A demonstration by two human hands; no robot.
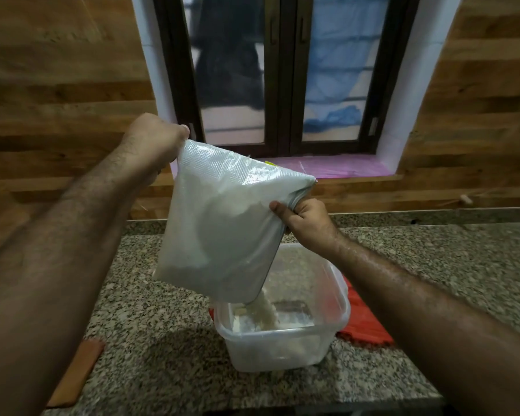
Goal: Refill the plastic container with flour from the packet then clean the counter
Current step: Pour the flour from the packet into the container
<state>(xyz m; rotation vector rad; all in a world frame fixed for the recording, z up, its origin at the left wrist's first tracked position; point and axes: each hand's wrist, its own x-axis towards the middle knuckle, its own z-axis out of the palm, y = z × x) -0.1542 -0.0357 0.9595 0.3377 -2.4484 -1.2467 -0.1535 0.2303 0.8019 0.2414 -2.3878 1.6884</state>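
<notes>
Both hands raised: left hand [155, 139] pinching packet [222, 223] corner high, right hand [305, 222] fingers gripping its edge, tilting so flour [266, 310] streams into plastic container [282, 349] on tabletop [162, 340] below.

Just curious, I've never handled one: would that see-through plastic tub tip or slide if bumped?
Probably slides easily: the clear rectangular plastic container looks thin-walled and holds little flour yet. Tipping seems unlikely, being wide and low. The red mat partly under it may add grip.
</notes>
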